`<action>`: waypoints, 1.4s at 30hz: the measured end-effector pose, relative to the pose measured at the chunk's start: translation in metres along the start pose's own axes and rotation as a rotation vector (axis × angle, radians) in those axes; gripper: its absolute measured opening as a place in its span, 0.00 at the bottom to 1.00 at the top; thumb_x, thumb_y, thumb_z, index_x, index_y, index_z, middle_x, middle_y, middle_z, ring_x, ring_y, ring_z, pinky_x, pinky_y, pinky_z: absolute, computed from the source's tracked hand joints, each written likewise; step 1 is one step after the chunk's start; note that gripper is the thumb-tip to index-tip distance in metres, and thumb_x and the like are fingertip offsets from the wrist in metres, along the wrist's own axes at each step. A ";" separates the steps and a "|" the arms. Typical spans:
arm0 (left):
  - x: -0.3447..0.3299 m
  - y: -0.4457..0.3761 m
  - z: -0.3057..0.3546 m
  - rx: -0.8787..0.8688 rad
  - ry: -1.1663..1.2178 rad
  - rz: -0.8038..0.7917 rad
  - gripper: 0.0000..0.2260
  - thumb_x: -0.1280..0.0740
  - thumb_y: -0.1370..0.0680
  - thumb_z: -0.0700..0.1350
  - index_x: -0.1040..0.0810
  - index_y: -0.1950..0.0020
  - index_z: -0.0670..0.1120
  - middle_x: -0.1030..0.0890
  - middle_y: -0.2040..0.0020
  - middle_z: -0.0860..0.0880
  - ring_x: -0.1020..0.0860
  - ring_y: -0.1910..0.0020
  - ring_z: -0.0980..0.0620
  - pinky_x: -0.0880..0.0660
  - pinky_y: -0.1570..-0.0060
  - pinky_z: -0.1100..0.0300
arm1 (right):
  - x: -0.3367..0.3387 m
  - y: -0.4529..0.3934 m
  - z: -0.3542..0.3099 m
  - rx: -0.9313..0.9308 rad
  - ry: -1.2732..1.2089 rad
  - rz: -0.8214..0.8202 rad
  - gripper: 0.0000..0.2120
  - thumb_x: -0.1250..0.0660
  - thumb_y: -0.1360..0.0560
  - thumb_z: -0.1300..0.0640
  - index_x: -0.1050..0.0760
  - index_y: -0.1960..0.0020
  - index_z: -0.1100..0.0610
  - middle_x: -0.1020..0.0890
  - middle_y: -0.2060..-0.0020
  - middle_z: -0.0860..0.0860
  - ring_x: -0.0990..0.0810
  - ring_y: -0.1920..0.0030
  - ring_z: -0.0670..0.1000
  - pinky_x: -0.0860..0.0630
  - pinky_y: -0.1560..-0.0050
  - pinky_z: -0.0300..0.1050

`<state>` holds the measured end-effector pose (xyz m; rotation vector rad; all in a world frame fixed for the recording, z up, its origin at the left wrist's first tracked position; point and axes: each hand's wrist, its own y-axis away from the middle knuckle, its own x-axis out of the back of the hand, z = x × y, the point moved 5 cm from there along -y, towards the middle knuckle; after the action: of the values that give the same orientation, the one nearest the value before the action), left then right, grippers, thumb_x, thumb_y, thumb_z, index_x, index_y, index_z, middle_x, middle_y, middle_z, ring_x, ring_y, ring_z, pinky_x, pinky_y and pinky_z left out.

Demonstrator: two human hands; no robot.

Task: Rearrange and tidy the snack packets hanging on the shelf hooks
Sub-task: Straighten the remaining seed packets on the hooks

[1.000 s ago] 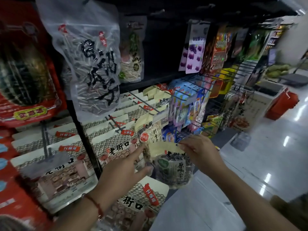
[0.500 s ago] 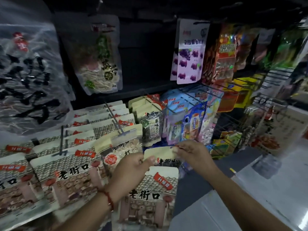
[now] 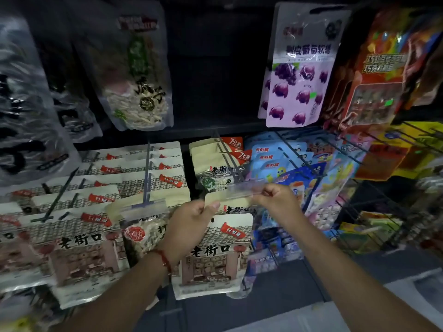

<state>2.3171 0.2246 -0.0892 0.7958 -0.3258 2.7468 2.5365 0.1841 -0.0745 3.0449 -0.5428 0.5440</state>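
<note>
A person stands close to a dark shop shelf full of hanging snack bags. Both hands are up in front of the middle hooks.

The left hand (image 3: 191, 224) pinches the top left corner of a cream packet (image 3: 230, 204), with the thumb on the front. The right hand (image 3: 278, 202) has its fingers curled, and they pinch the end of a clear plastic strip (image 3: 244, 189) that lies across just above the top edge of the cream packet. The strip looks blurry. The cream packet sits between the two hands, in front of the other bags on the middle hook (image 3: 225, 149), and I cannot tell if it is on the hook.

Right under the cream packet hangs a white packet with a house picture (image 3: 213, 257) and a small red tag. More white packets like it fill the hooks to the left, row behind row. Just left of the left hand hangs a bag of pale seeds (image 3: 143, 233).

A red string bracelet (image 3: 165, 258) is on the left wrist.

Up high hangs a pink bag with purple grapes (image 3: 299, 75) on it. To its left is a clear bag of white seeds (image 3: 136, 97). Blue packets (image 3: 271, 159) hang to the right of the middle hook.
</note>
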 end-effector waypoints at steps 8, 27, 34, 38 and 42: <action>0.001 -0.011 -0.001 -0.020 0.003 0.122 0.24 0.38 0.21 0.62 0.29 0.65 0.43 0.34 0.73 0.50 0.36 0.73 0.57 0.38 0.68 0.57 | 0.002 -0.024 -0.010 0.084 -0.039 -0.073 0.12 0.27 0.29 0.66 0.19 0.58 0.49 0.16 0.68 0.45 0.22 0.71 0.38 0.28 0.71 0.30; -0.012 -0.024 -0.011 0.063 -0.260 0.177 0.18 0.46 0.24 0.69 0.28 0.51 0.56 0.26 0.75 0.52 0.29 0.79 0.59 0.32 0.80 0.61 | -0.015 -0.044 -0.007 0.425 0.427 0.070 0.18 0.27 0.30 0.64 0.19 0.41 0.54 0.20 0.50 0.46 0.26 0.46 0.50 0.26 0.46 0.51; -0.009 0.003 -0.007 -0.006 -0.298 0.103 0.41 0.42 0.31 0.69 0.47 0.21 0.56 0.33 0.77 0.52 0.37 0.80 0.57 0.40 0.81 0.66 | -0.016 -0.024 0.019 0.409 0.845 0.072 0.38 0.37 0.21 0.49 0.55 0.21 0.54 0.49 0.21 0.52 0.55 0.21 0.54 0.52 0.22 0.55; -0.003 0.021 -0.007 -0.024 -0.245 0.097 0.36 0.39 0.32 0.69 0.34 0.28 0.55 0.22 0.69 0.56 0.31 0.80 0.61 0.37 0.81 0.69 | -0.024 0.021 0.038 0.322 0.716 -0.074 0.31 0.49 0.18 0.42 0.54 0.20 0.51 0.57 0.22 0.45 0.63 0.22 0.46 0.57 0.22 0.48; 0.008 0.039 -0.015 -0.090 -0.282 0.135 0.23 0.42 0.30 0.73 0.27 0.45 0.58 0.17 0.67 0.50 0.20 0.70 0.55 0.23 0.71 0.56 | -0.046 0.070 0.019 0.330 0.409 -0.295 0.32 0.53 0.23 0.30 0.35 0.26 0.45 0.33 0.29 0.38 0.40 0.28 0.37 0.44 0.31 0.29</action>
<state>2.2915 0.1940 -0.1032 1.1790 -0.5737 2.7164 2.4787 0.1328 -0.1122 3.0708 0.0130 1.3026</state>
